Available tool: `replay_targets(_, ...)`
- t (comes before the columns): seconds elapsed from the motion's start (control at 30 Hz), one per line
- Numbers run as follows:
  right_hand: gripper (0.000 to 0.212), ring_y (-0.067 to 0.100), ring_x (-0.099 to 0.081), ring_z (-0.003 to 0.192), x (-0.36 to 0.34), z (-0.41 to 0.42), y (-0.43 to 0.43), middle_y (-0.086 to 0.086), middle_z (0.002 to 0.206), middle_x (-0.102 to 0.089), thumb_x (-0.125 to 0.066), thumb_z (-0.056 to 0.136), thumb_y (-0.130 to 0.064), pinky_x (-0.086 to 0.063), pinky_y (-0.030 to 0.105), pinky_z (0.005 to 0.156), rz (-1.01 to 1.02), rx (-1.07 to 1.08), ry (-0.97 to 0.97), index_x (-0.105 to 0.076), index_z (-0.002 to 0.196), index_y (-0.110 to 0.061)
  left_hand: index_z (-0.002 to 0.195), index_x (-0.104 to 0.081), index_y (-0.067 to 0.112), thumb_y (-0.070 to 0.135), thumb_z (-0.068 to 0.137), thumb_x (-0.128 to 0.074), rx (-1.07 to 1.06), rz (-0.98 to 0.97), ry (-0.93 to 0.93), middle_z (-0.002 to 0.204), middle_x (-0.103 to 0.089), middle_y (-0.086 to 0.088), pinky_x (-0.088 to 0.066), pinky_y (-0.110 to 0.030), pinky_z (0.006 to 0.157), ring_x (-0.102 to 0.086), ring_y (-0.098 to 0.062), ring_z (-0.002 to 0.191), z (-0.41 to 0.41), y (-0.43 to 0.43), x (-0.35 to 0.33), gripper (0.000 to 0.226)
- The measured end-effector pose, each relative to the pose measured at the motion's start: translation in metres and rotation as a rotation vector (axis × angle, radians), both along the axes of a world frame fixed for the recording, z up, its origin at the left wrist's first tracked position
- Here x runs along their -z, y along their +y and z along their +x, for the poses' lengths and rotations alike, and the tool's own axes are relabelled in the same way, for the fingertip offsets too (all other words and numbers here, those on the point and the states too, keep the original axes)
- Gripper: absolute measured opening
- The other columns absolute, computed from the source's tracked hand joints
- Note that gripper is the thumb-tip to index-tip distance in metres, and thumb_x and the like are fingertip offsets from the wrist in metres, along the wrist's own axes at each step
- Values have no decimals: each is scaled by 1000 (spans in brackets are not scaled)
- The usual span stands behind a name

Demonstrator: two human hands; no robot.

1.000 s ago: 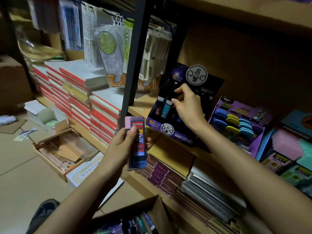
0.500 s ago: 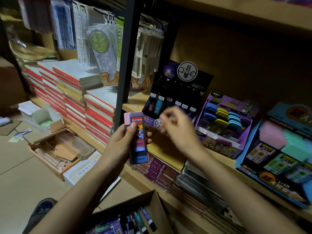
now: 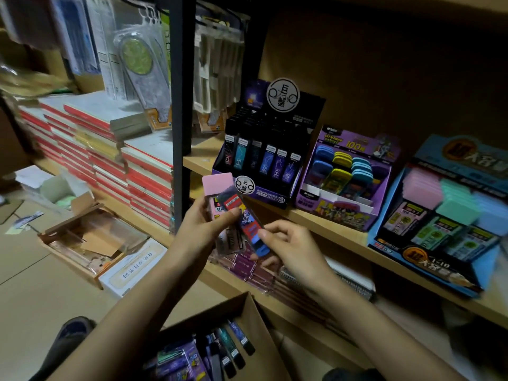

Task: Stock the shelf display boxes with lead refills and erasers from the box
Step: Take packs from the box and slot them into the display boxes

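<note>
left hand [image 3: 202,229] gripping pink eraser [image 3: 217,182] just before black display box [image 3: 264,149], right hand [image 3: 291,251] pinching blue eraser [image 3: 248,222] alongside, carton [image 3: 255,325] well below box

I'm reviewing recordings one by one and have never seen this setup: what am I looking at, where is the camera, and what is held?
No machine: a person's bare hands, filmed by one head-worn camera. The left hand holds a pink rectangular eraser with other packs; the right hand pinches the red-labelled, blue-ended pack among them. On the wooden shelf stand a black display box of lead refill tubes and a purple display box of coloured erasers. Below, a brown cardboard box holds more stock.
</note>
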State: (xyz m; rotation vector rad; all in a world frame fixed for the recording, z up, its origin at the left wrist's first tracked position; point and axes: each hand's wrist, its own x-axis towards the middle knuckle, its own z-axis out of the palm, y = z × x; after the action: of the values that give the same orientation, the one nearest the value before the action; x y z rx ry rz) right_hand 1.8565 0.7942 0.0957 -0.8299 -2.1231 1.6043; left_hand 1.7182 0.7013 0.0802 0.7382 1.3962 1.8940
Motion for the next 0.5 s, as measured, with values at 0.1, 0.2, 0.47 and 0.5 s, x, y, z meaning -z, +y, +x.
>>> replay_targets(0.1, 7, 7, -62, 57, -7, 7, 12, 3, 79, -66, -60, 91, -13, -47, 18, 48, -6, 140, 69, -55, 94, -10, 111, -55, 19, 17, 67, -72, 41, -22, -23, 98, -73, -3, -58, -39, 70, -71, -22, 88, -1, 3, 2, 47)
replay_targets(0.2, 13, 5, -55, 52, -12, 11, 24, 4, 75, -64, -63, 87, -10, -44, 17, 47, -90, 294, 197, -50, 90, -12, 113, -54, 17, 13, 63, -73, 134, -76, 9, 99, -72, -5, -59, -35, 74, -71, -21, 89, 7, 7, 4, 53)
replay_targets(0.47, 13, 8, -63, 76, -18, 23, 40, -1, 82, -70, -60, 89, -7, -49, 19, 63, -2, 274, 218, -61, 89, -19, 108, -56, 17, -2, 78, -69, 249, -134, 93, 90, -72, -2, -59, -26, 70, -70, -15, 82, 42, 25, 11, 38)
replay_targets(0.5, 14, 9, -64, 77, -19, 25, 42, 1, 83, -70, -60, 89, -6, -50, 18, 61, 34, 275, 205, -62, 89, -20, 107, -57, 16, -1, 78, -69, 262, -128, 82, 89, -73, -2, -59, -25, 70, -70, -16, 81, 43, 26, 11, 36)
